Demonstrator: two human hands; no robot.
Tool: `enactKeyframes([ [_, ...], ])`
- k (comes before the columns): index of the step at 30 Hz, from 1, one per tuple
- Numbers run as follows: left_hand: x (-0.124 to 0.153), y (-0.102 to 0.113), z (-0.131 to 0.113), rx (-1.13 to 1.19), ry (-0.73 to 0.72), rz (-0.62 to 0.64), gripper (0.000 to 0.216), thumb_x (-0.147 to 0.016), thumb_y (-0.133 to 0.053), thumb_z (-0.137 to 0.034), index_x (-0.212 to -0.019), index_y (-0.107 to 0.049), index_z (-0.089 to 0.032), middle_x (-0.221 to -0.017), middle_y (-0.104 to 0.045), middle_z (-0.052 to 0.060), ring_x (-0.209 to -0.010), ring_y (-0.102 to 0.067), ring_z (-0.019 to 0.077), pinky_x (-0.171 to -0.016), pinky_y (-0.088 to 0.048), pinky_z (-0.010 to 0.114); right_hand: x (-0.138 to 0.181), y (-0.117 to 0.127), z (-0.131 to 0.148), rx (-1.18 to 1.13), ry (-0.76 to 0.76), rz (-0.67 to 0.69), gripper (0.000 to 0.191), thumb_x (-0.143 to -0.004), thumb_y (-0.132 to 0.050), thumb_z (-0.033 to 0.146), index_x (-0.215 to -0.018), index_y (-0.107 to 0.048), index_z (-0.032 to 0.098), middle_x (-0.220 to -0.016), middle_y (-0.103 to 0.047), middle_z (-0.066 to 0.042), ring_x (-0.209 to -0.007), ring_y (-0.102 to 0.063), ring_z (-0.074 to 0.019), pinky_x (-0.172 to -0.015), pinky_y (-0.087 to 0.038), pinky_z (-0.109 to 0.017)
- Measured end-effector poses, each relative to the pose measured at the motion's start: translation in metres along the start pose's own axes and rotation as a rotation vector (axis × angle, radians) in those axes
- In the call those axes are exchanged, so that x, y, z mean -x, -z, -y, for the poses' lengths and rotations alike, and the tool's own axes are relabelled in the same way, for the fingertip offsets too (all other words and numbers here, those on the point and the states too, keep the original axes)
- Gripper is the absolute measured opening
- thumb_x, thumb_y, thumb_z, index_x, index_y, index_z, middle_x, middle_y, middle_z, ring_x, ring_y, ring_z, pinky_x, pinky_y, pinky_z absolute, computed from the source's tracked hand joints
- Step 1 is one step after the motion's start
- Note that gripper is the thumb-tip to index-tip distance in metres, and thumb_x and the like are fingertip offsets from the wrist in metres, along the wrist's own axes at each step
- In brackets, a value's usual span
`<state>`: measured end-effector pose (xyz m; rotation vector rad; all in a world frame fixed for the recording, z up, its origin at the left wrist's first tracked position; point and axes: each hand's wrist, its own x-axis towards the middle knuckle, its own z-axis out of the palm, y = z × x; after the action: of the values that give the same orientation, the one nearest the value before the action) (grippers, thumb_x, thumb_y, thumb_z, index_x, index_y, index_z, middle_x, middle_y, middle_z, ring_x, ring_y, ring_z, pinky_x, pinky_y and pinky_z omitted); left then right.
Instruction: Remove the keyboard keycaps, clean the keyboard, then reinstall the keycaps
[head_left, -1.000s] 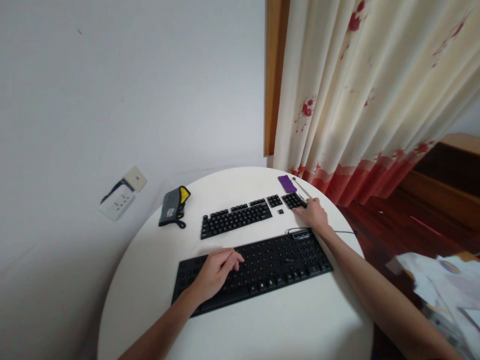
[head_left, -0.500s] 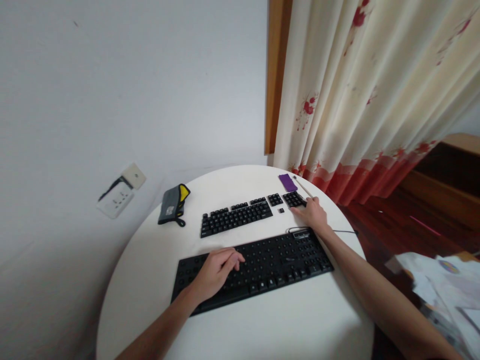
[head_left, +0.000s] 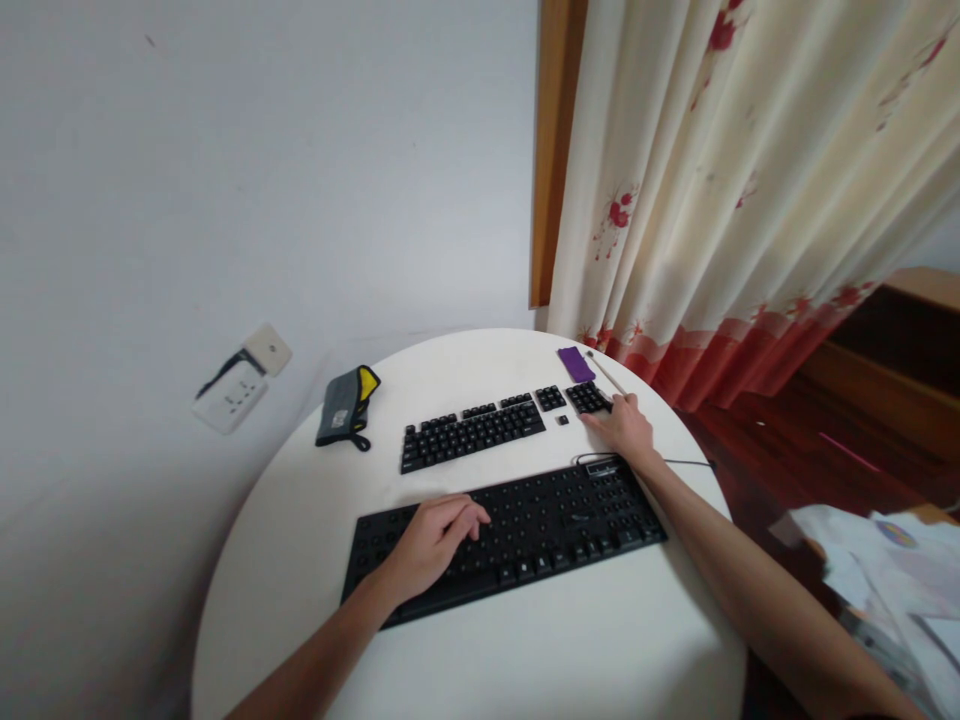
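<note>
Left hand (head_left: 435,545) on black keyboard (head_left: 540,530), right hand (head_left: 624,428) at loose keycaps (head_left: 587,398), white table (head_left: 600,630)

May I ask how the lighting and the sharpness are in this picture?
Head view: soft lighting without harsh glare, the wall darkening toward lower left; same view, the papers at right look blurred, and legends on the loose keycaps are hard to read.

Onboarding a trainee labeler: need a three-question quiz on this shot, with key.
1. True or false: the left hand is over the black keyboard.
2. Which lies beside the thin stick?
A) gray cloth
B) purple cloth
C) wall socket
3. Fill in, near or far: seen from the wearer, the loose keycaps lie on the ____ side of the black keyboard.

Key: 1 true; 2 B; 3 far.
</note>
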<state>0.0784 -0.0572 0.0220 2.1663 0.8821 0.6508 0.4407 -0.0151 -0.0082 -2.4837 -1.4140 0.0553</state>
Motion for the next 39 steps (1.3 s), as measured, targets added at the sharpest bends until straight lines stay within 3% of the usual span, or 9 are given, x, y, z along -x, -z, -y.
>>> enactKeyframes([
  [13,-0.001,-0.001,0.002,0.004,-0.006,0.009,0.038,-0.100,-0.041,-0.033,-0.083,-0.072,-0.018,-0.071,-0.068,0.002,-0.070,-0.062,0.0148,-0.072,-0.046,0.025,0.002,0.002,-0.009,-0.114,-0.002,-0.014,0.065,-0.081,-0.058,0.063,-0.123,-0.054,0.015,-0.122,-0.051,-0.015,-0.097,-0.064,-0.0298,-0.080,-0.048,-0.036],
  [16,-0.001,-0.001,-0.001,0.002,-0.006,0.010,0.039,-0.100,-0.041,-0.033,-0.082,-0.072,-0.017,-0.072,-0.068,0.002,-0.070,-0.062,0.0151,-0.072,-0.047,0.025,-0.002,0.006,-0.017,-0.272,0.019,-0.172,0.056,-0.083,-0.060,0.054,-0.121,-0.058,0.013,-0.119,-0.054,-0.016,-0.100,-0.061,-0.0296,-0.085,-0.046,-0.036],
  [19,0.000,0.003,-0.005,-0.003,0.000,0.015,0.039,-0.100,-0.040,-0.034,-0.085,-0.072,-0.018,-0.073,-0.068,0.003,-0.071,-0.062,0.0156,-0.074,-0.048,0.026,-0.006,0.014,-0.026,-0.403,0.029,-0.335,0.041,-0.091,-0.049,0.042,-0.115,-0.061,0.011,-0.114,-0.056,-0.017,-0.100,-0.058,-0.0270,-0.088,-0.044,-0.034],
  [23,-0.002,0.026,-0.004,-0.055,0.035,0.015,0.034,-0.099,-0.043,-0.035,-0.094,-0.072,-0.019,-0.082,-0.072,0.003,-0.079,-0.065,0.0169,-0.078,-0.050,0.026,-0.006,0.028,-0.035,-0.497,0.032,-0.455,0.042,-0.097,-0.029,0.033,-0.108,-0.063,0.010,-0.110,-0.059,-0.017,-0.101,-0.056,-0.0240,-0.092,-0.041,-0.032],
  [28,0.001,0.076,0.017,-0.255,0.140,-0.133,0.034,-0.096,-0.045,-0.040,-0.104,-0.071,-0.021,-0.100,-0.074,0.006,-0.092,-0.068,0.0208,-0.081,-0.052,0.029,0.000,0.038,-0.041,-0.627,0.011,-0.556,0.046,-0.098,-0.020,0.033,-0.105,-0.060,0.012,-0.098,-0.062,-0.013,-0.092,-0.058,-0.0221,-0.084,-0.043,-0.031],
  [30,0.007,0.095,0.029,-0.323,0.177,-0.156,0.037,-0.093,-0.048,-0.046,-0.104,-0.072,-0.020,-0.108,-0.073,0.007,-0.101,-0.066,0.0238,-0.090,-0.050,0.032,0.001,0.038,-0.043,-0.746,0.016,-0.591,0.045,-0.098,-0.023,0.037,-0.099,-0.061,0.012,-0.084,-0.062,-0.010,-0.079,-0.058,-0.0205,-0.075,-0.044,-0.030],
  [34,0.028,0.116,0.048,-0.390,0.393,-0.138,0.049,-0.087,-0.046,-0.055,-0.108,-0.071,-0.018,-0.112,-0.072,0.010,-0.102,-0.066,0.0272,-0.092,-0.049,0.036,-0.001,0.034,-0.046,-0.992,0.038,-0.671,0.042,-0.095,-0.034,0.044,-0.085,-0.062,0.014,-0.071,-0.057,-0.004,-0.066,-0.055,-0.0175,-0.066,-0.043,-0.029],
  [36,0.041,0.116,0.055,-0.378,0.476,-0.119,0.053,-0.086,-0.044,-0.058,-0.109,-0.069,-0.017,-0.103,-0.073,0.010,-0.093,-0.068,0.0263,-0.086,-0.051,0.035,-0.003,0.032,-0.048,-1.000,0.025,-0.693,0.044,-0.095,-0.034,0.045,-0.082,-0.062,0.014,-0.072,-0.059,-0.005,-0.067,-0.055,-0.0177,-0.065,-0.043,-0.029],
  [39,0.062,0.109,0.060,-0.285,0.595,-0.030,0.061,-0.088,-0.036,-0.060,-0.120,-0.061,-0.014,-0.073,-0.068,0.004,-0.062,-0.063,0.0212,-0.063,-0.050,0.031,-0.003,0.029,-0.050,-0.993,0.008,-0.717,0.047,-0.095,-0.032,0.044,-0.082,-0.065,0.014,-0.076,-0.062,-0.008,-0.071,-0.055,-0.0188,-0.067,-0.042,-0.031],
])
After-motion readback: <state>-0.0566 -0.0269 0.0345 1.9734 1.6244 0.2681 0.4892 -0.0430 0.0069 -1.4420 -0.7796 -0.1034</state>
